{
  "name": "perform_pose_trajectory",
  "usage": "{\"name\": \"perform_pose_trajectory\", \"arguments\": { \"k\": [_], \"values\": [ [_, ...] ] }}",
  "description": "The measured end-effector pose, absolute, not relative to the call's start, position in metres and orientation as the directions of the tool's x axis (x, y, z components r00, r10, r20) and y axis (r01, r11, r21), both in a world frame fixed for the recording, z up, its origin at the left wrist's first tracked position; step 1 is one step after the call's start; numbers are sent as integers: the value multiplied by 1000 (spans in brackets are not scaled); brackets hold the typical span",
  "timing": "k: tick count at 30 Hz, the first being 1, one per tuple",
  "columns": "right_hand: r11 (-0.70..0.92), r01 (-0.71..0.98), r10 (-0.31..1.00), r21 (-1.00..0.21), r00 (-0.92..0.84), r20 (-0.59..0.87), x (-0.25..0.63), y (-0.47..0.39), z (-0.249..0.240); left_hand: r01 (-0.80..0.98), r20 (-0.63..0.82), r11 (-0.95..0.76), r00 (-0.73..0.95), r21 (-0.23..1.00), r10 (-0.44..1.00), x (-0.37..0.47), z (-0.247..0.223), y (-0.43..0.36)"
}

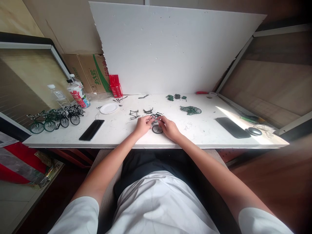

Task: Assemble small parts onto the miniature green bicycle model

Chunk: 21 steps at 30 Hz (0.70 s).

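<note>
**Head view: small bicycle model, part-built, between both hands**

Head camera shows your left hand and right hand pinched narrow on a half-built model bicycle at the counter front edge, its wheel resting on the surface. Judge it light, thin and easily bent. Hold it by the frame tubes near the joints, not the spokes. Loose small parts lie just behind; finished bicycles stand well apart at far left.
</note>
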State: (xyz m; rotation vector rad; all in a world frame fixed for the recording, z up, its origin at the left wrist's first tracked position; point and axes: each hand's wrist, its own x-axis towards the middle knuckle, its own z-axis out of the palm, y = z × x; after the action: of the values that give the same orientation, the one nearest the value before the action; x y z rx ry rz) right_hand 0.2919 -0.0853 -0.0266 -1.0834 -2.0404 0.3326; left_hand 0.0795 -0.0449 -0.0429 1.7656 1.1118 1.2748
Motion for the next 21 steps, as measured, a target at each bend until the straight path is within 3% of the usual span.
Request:
{"name": "perform_pose_trajectory", "arguments": {
  "k": [21],
  "values": [
    [592,586,799,-554,-332,502,292,-85,-26,252,340,-369,151,894,928,81,-42,-47]
  ]
}}
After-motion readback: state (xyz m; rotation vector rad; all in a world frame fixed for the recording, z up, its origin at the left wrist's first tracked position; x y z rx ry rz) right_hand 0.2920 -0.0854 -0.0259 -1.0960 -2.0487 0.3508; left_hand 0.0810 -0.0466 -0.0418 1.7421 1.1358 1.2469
